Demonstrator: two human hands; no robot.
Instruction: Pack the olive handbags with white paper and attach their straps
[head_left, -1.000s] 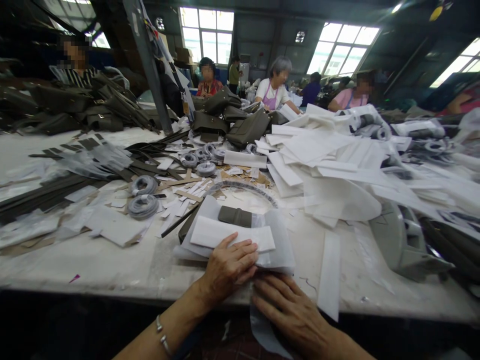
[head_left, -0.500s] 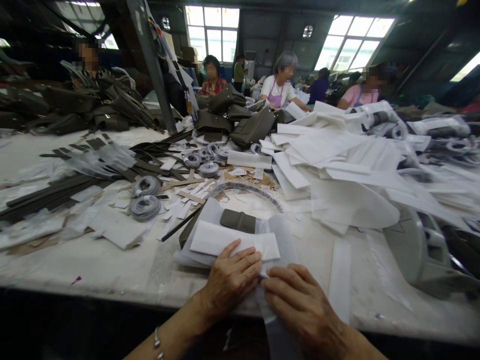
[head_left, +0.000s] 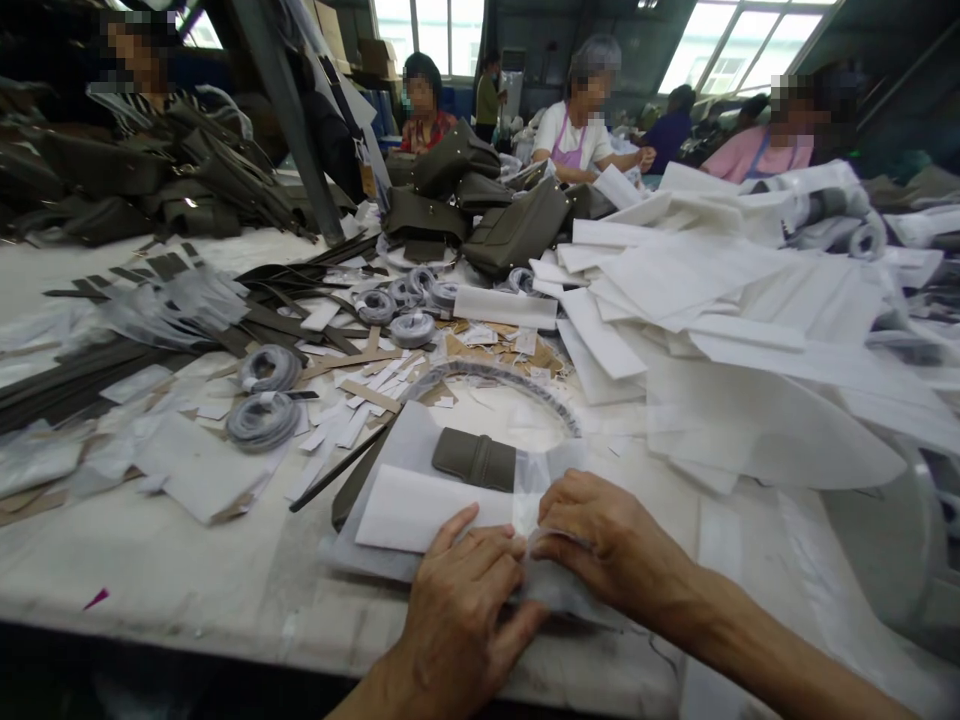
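Workshop hall, big windows at the back. Long white worktable (head_left: 187, 580), heavily cluttered.

Head view:
- Far side: several people seated across the table, one in a white top (head_left: 577, 130). Olive bags (head_left: 517, 230) are stacked in front of them.
- Right half: loose pile of white sheets (head_left: 735, 300).
- Left half: dark straps (head_left: 90, 370), grey tape rolls (head_left: 262, 420), paper scraps. A curved strip (head_left: 495, 375) lies mid-table.
- Near edge, centre: a folded olive piece (head_left: 474, 458) lies flat on a white sheet (head_left: 420, 510), just beyond the worker's hands and not touched by either.
- Left hand (head_left: 461, 600): palm down, fingers loosely spread and slightly curled. The fingertips press on the sheet's near edge and grip nothing.
- Right hand (head_left: 611, 540): fingers bent in, thumb and fingertips pinched on a clear film (head_left: 534, 500) that runs up to the olive piece's right end.
- The two hands nearly touch at the fingertips.
- Can't tell whether the film is a bag or a flat wrap.
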